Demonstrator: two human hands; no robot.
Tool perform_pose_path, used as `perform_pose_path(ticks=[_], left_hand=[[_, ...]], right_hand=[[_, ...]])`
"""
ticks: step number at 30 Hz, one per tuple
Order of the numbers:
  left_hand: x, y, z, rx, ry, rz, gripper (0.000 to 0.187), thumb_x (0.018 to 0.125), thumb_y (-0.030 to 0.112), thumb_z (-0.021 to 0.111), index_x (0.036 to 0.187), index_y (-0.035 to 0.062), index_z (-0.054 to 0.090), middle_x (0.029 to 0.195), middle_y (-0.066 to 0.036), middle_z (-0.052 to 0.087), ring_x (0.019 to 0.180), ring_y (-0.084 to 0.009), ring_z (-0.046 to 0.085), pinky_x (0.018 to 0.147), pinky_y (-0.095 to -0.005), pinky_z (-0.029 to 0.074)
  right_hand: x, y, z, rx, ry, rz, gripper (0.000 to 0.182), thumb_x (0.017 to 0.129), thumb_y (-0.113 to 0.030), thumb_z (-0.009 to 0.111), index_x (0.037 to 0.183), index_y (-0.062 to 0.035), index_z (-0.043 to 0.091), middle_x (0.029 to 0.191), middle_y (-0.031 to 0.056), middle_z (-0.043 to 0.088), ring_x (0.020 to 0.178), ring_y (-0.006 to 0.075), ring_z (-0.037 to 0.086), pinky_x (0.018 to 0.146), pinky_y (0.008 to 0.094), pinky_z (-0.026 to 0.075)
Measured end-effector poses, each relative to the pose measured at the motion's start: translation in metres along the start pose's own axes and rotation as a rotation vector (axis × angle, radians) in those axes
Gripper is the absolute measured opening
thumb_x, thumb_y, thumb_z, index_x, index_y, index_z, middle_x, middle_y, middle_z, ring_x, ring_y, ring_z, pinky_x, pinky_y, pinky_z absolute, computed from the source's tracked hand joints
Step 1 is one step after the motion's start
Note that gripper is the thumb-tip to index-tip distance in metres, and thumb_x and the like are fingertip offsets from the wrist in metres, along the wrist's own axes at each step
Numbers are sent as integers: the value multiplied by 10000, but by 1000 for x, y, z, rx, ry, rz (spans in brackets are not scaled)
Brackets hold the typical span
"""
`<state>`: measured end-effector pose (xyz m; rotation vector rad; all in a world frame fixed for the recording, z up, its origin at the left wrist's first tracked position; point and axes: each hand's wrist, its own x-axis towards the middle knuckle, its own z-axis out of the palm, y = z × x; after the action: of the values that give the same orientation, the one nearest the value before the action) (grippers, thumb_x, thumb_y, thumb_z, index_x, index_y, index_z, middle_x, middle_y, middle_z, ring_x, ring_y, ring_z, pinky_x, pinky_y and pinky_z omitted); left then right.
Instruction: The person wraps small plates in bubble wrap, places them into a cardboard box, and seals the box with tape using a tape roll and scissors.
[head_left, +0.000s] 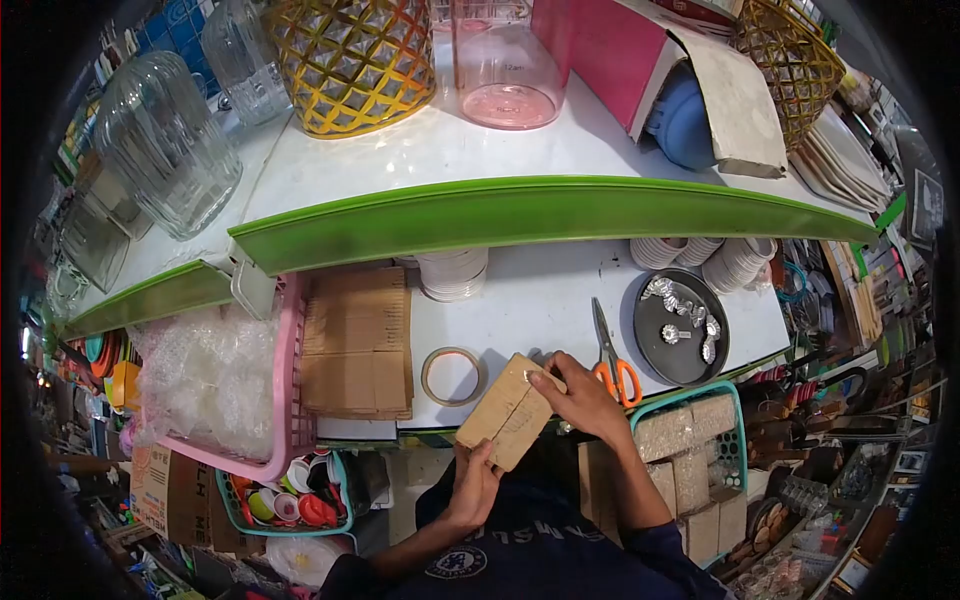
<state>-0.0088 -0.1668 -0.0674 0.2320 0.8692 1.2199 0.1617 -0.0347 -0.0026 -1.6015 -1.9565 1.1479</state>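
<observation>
A small brown cardboard box (510,412) is held tilted between both hands, just over the front edge of the white shelf. My left hand (474,486) grips its lower left end, and my right hand (577,395) holds its upper right end. A roll of tape (452,377) lies flat to the left of the box. Orange-handled scissors (612,362) lie to its right, beside a dark round pan (684,327) with several shiny metal pieces in it. Flattened cardboard (356,345) is stacked at the left.
A pink basket (292,370) of bubble wrap stands at the left. Below right, a teal basket (741,440) holds wrapped boxes; another teal basket (343,490) holds colourful items below left. A green-edged upper shelf (550,215) bears glassware and golden baskets.
</observation>
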Motion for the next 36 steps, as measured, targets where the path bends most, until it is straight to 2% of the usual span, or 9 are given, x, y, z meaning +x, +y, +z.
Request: perform_pose_path(ticks=[5, 7, 11, 13, 16, 20, 22, 31, 36], left_hand=[[1, -7, -14, 20, 30, 137, 521, 973, 152, 499, 1406, 127, 211, 1407, -112, 357, 1343, -228, 361, 1118, -430, 305], [-1, -5, -11, 84, 35, 174, 547, 965, 137, 493, 1420, 116, 190, 1402, -114, 354, 1337, -229, 366, 1118, -422, 306], [0, 5, -6, 161, 93, 222, 580, 927, 130, 496, 1431, 70, 217, 1353, -120, 399, 1289, -224, 399, 1091, -385, 329], [4, 11, -10, 215, 87, 245, 590, 916, 137, 502, 1435, 57, 235, 1339, -123, 415, 1274, -222, 408, 1080, -371, 337], [12, 19, -12, 271, 58, 226, 602, 905, 166, 528, 1436, 37, 276, 1354, -129, 427, 1266, -214, 413, 1067, -340, 335], [19, 21, -9, 312, 27, 246, 603, 904, 160, 531, 1434, 34, 272, 1356, -132, 431, 1269, -208, 412, 1067, -342, 335], [17, 26, 2, 357, 32, 276, 598, 906, 164, 539, 1428, 34, 277, 1351, -131, 437, 1272, -204, 410, 1070, -343, 329], [10, 24, 6, 410, 61, 313, 564, 923, 178, 545, 1409, 38, 296, 1353, -125, 430, 1277, -211, 403, 1077, -346, 319], [4, 30, 0, 409, 38, 328, 594, 929, 201, 542, 1438, 56, 272, 1390, -131, 398, 1300, -222, 382, 1082, -352, 316]], right_hand=[[-12, 6, 0, 150, -34, -99, 470, 958, -471, 560, 1045, -15, 480, 883, 211, 613, 794, 269, 604, 724, 420, 473], [-18, 1, -6, 212, -171, 45, 465, 971, -448, 552, 1157, -36, 438, 1015, 241, 626, 940, 281, 620, 822, 422, 482], [-27, 5, -4, 425, -167, -45, 545, 984, -430, 533, 1335, -46, 371, 1230, 292, 555, 1133, 333, 571, 962, 427, 445], [-31, 5, -7, 452, -219, -107, 638, 989, -405, 528, 1462, -61, 273, 1390, 297, 436, 1278, 359, 469, 1058, 425, 376], [-33, 10, -7, 470, -218, -136, 610, 997, -305, 511, 1491, -61, 249, 1386, 221, 423, 1318, 280, 381, 1101, 365, 282], [-36, 4, -11, 542, -212, -65, 592, 997, -339, 501, 1477, -73, 277, 1365, 217, 438, 1303, 276, 393, 1092, 365, 294], [-35, 10, -10, 509, -164, -107, 608, 996, -351, 521, 1466, -50, 281, 1377, 274, 443, 1300, 315, 431, 1073, 411, 349], [-35, 8, -12, 453, -194, -12, 584, 989, -377, 522, 1432, -58, 313, 1288, 255, 513, 1251, 314, 472, 1037, 401, 372], [-35, 11, -7, 498, -263, -91, 605, 985, -411, 518, 1436, -86, 281, 1287, 249, 493, 1259, 324, 453, 1040, 411, 364]])
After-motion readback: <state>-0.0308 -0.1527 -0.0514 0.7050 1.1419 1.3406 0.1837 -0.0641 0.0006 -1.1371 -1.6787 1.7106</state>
